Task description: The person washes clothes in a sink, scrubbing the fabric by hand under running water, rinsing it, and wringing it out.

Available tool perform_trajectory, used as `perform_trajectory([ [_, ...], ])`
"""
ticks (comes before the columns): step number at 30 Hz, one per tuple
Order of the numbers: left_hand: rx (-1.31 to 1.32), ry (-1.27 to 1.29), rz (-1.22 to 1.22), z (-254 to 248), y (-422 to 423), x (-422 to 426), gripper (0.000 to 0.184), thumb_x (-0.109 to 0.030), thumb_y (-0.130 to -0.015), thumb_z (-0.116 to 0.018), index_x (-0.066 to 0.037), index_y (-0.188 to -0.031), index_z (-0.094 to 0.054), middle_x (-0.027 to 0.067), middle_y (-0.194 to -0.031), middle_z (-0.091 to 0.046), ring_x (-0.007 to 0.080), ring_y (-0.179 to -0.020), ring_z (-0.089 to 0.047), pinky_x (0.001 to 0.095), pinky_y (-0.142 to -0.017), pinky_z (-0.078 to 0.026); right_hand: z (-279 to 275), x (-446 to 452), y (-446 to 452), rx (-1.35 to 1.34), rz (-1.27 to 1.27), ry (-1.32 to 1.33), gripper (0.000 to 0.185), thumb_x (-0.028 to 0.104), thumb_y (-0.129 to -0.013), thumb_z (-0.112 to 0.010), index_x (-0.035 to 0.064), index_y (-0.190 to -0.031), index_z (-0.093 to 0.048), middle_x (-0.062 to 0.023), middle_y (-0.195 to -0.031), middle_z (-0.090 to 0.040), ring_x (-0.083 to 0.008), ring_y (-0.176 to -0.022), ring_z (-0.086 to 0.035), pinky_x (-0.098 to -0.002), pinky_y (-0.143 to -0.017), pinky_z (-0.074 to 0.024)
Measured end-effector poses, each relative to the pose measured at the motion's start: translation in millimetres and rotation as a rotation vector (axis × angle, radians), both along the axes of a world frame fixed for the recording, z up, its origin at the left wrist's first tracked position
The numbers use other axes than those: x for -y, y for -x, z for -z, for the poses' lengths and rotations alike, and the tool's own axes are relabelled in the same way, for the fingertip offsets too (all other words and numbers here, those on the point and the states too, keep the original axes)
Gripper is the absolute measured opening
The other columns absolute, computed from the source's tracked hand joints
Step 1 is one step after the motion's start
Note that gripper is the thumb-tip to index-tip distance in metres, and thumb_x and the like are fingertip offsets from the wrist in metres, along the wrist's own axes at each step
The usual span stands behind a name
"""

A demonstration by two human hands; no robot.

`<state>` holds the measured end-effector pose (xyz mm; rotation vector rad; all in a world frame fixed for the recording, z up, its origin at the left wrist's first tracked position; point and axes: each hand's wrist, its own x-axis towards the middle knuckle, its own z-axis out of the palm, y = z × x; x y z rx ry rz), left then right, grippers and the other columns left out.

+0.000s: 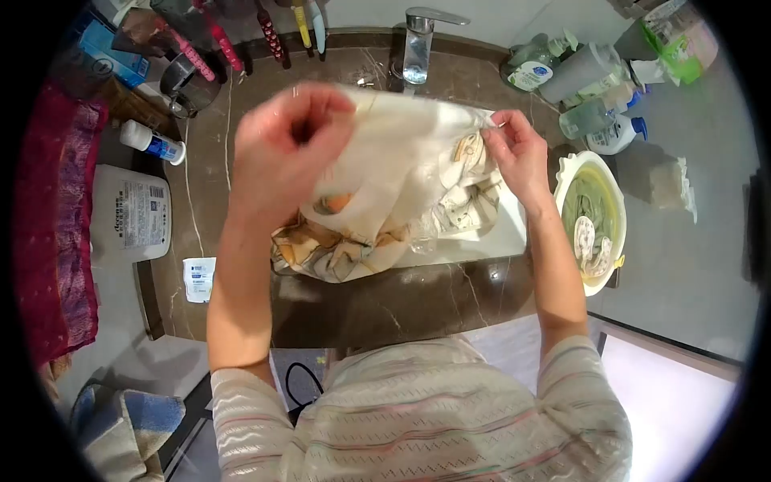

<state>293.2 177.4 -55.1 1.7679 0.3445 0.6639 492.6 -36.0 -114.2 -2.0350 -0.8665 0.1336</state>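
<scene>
One small white printed packet (198, 279) lies near the brown marbled counter's (361, 312) front-left corner. Next, the left hand (281, 153) blurs, fingers curled; I can't tell whether they grip. A pale, brown-patterned cloth (385, 177) hangs above the white rectangular sink (510, 233), long axis left to right, bunched end pointing front-left. The right hand (520, 161) pinches its back-right corner between thumb and fingers.
</scene>
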Motion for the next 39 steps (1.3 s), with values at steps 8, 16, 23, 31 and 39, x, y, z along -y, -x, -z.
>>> perform_trajectory([
  [8,-0.832,-0.736,0.290,126.3,46.8,20.7,0.051,-0.021,-0.067,-0.067,-0.010,-0.115,-0.055,0.0119,-0.091,-0.059,0.0280,-0.084,-0.058,0.0402,-0.073,-0.047,104.8,10.2,8.0,-0.042,-0.197,0.397,0.027,0.011,-0.081,-0.056,0.0057,-0.108,-0.054,-0.0127,-0.066,-0.059,-0.0263,-0.059,-0.058,-0.0342,-0.059,-0.0475],
  [16,-0.840,-0.444,0.297,162.3,31.2,27.1,0.054,-0.019,-0.065,-0.068,-0.006,-0.114,-0.050,0.0216,-0.105,-0.055,0.0357,-0.097,-0.054,0.0404,-0.081,-0.044,117.6,-74.2,122.1,0.355,-0.364,0.201,0.020,0.013,-0.081,-0.056,0.0095,-0.100,-0.056,-0.0097,-0.064,-0.057,-0.0185,-0.053,-0.058,-0.0331,-0.047,-0.0465],
  [23,-0.637,-0.258,0.113,133.6,68.3,7.5,0.030,-0.016,-0.063,-0.061,-0.002,-0.090,-0.062,0.0177,-0.075,-0.062,0.0325,-0.072,-0.061,0.0386,-0.066,-0.047,165.0,-17.6,-5.3,0.321,-0.199,0.808,0.024,0.016,-0.088,-0.039,0.0039,-0.100,-0.056,-0.0158,-0.080,-0.063,-0.0304,-0.068,-0.061,-0.0392,-0.059,-0.0490],
  [31,-0.656,-0.324,0.151,156.6,77.6,9.0,0.030,-0.014,-0.062,-0.060,-0.001,-0.089,-0.062,0.0169,-0.068,-0.061,0.0280,-0.062,-0.061,0.0352,-0.059,-0.048,177.2,-74.7,132.4,0.148,-0.520,0.546,0.020,0.007,-0.083,-0.048,0.0088,-0.102,-0.054,-0.0109,-0.080,-0.058,-0.0222,-0.057,-0.055,-0.0411,-0.068,-0.0474],
  [39,-0.788,-0.100,0.089,144.7,72.5,11.8,0.023,-0.014,-0.063,-0.061,-0.006,-0.085,-0.064,0.0140,-0.073,-0.063,0.0301,-0.072,-0.061,0.0381,-0.065,-0.047,176.5,-65.0,60.1,0.092,-0.192,0.643,0.014,0.011,-0.086,-0.043,-0.0014,-0.088,-0.050,-0.0150,-0.070,-0.062,-0.0271,-0.066,-0.063,-0.0367,-0.059,-0.0512],
])
